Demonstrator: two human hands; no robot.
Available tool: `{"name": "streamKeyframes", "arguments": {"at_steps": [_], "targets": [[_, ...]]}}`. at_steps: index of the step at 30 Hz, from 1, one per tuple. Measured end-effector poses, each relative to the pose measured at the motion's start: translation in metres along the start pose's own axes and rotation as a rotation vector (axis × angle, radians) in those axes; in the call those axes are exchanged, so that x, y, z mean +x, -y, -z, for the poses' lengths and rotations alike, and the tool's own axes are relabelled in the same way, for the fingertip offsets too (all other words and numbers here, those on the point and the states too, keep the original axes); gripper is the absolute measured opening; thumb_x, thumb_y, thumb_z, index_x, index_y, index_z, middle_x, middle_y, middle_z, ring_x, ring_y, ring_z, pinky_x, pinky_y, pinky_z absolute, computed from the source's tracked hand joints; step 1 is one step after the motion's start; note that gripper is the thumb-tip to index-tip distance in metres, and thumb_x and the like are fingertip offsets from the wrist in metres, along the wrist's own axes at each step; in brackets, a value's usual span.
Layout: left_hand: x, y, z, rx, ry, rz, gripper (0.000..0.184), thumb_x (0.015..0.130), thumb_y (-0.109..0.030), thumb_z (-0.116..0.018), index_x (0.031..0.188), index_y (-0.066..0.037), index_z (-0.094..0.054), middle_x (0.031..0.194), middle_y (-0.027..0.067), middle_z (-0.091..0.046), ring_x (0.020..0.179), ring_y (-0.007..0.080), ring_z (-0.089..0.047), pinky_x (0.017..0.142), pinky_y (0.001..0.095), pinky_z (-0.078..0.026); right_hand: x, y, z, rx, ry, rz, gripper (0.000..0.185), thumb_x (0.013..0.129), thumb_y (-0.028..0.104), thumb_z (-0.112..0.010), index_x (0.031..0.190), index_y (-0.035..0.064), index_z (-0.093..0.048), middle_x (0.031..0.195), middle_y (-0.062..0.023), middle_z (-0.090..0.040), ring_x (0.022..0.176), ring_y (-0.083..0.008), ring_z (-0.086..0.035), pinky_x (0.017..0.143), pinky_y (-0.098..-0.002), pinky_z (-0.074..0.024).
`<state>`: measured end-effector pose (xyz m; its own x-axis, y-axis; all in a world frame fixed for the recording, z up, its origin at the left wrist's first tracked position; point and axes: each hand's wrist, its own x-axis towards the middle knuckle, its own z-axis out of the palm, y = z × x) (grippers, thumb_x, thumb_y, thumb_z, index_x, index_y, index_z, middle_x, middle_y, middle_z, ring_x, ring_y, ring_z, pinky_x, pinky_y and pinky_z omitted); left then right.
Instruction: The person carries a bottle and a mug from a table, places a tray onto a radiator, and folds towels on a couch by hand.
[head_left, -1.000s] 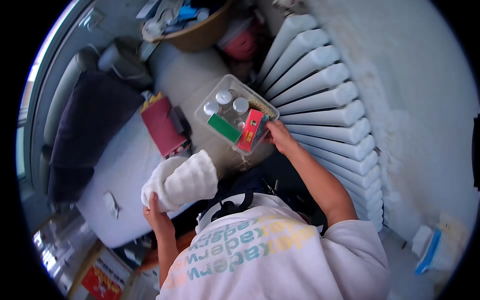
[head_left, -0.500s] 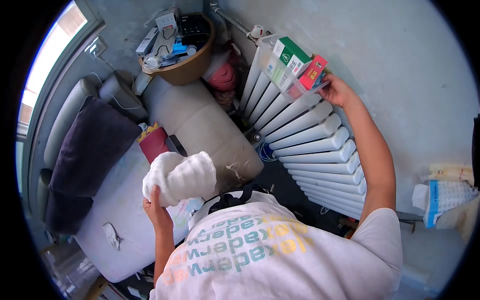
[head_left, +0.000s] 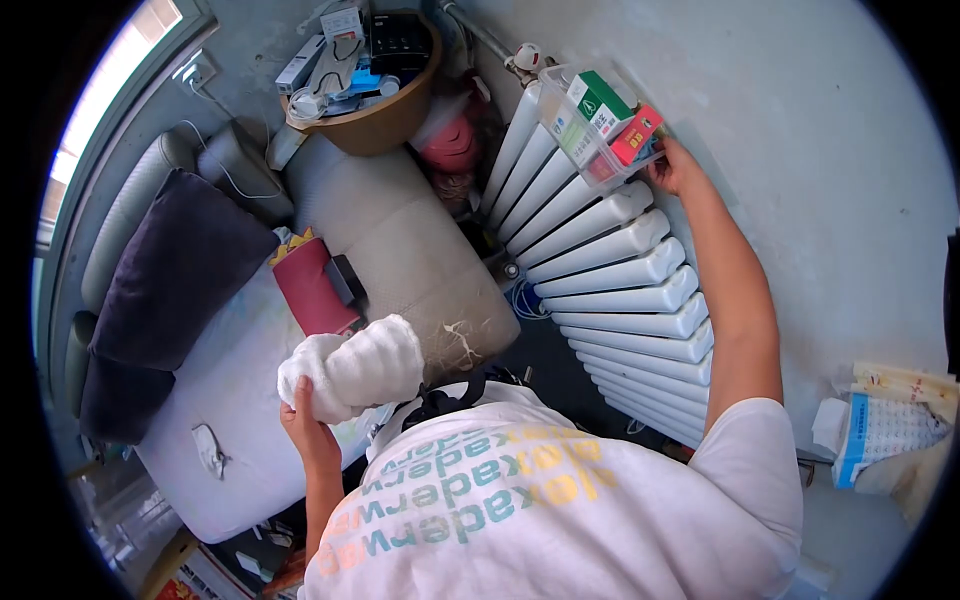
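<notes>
A white folded cloth (head_left: 352, 366) is gripped in my left hand (head_left: 306, 412), thumb on top, over the bed's near edge. My right hand (head_left: 673, 168) holds the near right corner of a clear plastic box (head_left: 562, 125), which rests at the far end of the white radiator (head_left: 607, 247) against the wall. Inside the box are a green and white carton (head_left: 600, 104) and a red carton (head_left: 637, 134). The fingertips of my right hand are partly hidden by the box's corner.
A brown basin (head_left: 375, 130) of small boxes and cables stands at the back. On the bed (head_left: 230, 440) lie dark cushions (head_left: 185, 270), a dark red item (head_left: 308, 287) and a small white item (head_left: 209, 451). A blue and white packet (head_left: 890, 435) is at the right.
My right hand has carried the clear box from above the couch up and right onto the radiator's far end. My left hand keeps its hold on the white cloth.
</notes>
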<state>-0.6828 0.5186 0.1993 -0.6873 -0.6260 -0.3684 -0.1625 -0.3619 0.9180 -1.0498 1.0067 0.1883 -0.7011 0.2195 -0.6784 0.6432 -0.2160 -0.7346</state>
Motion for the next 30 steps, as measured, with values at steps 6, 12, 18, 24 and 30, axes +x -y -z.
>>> {"name": "streamKeyframes", "arguments": {"at_steps": [6, 12, 18, 24, 30], "targets": [[-0.008, -0.006, -0.002, -0.002, 0.015, -0.018, 0.033, 0.08, -0.02, -0.059, 0.104, 0.0, -0.051, 0.099, 0.0086, -0.058, 0.089, 0.0157, -0.056, 0.079, 0.0273, -0.043, -0.029, -0.011, -0.012, 0.047, -0.039, 0.129, 0.026, 0.08, 0.027, -0.045, 0.088, 0.0022, -0.048, 0.077, -0.0115, -0.055, 0.06, -0.019, -0.057, 0.045, -0.0218, -0.0511], [-0.01, 0.002, 0.004, 0.039, -0.035, 0.009, 0.033, 0.079, -0.019, -0.06, 0.104, 0.0, -0.052, 0.099, 0.0092, -0.058, 0.09, 0.0162, -0.057, 0.079, 0.0274, -0.044, -0.013, -0.022, -0.006, -0.007, 0.146, 0.114, 0.02, 0.08, 0.02, -0.047, 0.09, 0.0028, -0.048, 0.083, -0.0104, -0.054, 0.072, -0.0211, -0.058, 0.055, -0.0272, -0.0539], [0.0, 0.006, -0.006, 0.108, -0.023, 0.076, 0.032, 0.079, -0.02, -0.06, 0.103, -0.001, -0.052, 0.098, 0.0088, -0.059, 0.089, 0.016, -0.057, 0.079, 0.0275, -0.045, -0.076, -0.05, -0.062, -0.013, 0.179, 0.235, 0.015, 0.08, 0.014, -0.046, 0.09, 0.0026, -0.049, 0.085, -0.0093, -0.055, 0.077, -0.0197, -0.056, 0.065, -0.0325, -0.0522], [0.013, 0.006, -0.019, 0.142, -0.033, 0.13, 0.036, 0.079, -0.02, -0.06, 0.106, 0.002, -0.05, 0.1, 0.0097, -0.058, 0.091, 0.0171, -0.057, 0.079, 0.0284, -0.044, -0.064, -0.099, -0.117, 0.012, 0.275, 0.062, 0.017, 0.081, 0.016, -0.044, 0.091, 0.0031, -0.05, 0.085, -0.0087, -0.055, 0.077, -0.0193, -0.056, 0.065, -0.0335, -0.0512], [0.024, 0.016, -0.012, 0.192, -0.143, 0.225, 0.039, 0.078, -0.016, -0.059, 0.108, 0.005, -0.048, 0.104, 0.0111, -0.056, 0.094, 0.0176, -0.055, 0.081, 0.0295, -0.042, 0.003, -0.183, -0.14, 0.056, 0.253, -0.06, 0.021, 0.081, 0.016, -0.041, 0.093, 0.0005, -0.05, 0.084, -0.0105, -0.056, 0.073, -0.0197, -0.058, 0.061, -0.032, -0.0523]]}}
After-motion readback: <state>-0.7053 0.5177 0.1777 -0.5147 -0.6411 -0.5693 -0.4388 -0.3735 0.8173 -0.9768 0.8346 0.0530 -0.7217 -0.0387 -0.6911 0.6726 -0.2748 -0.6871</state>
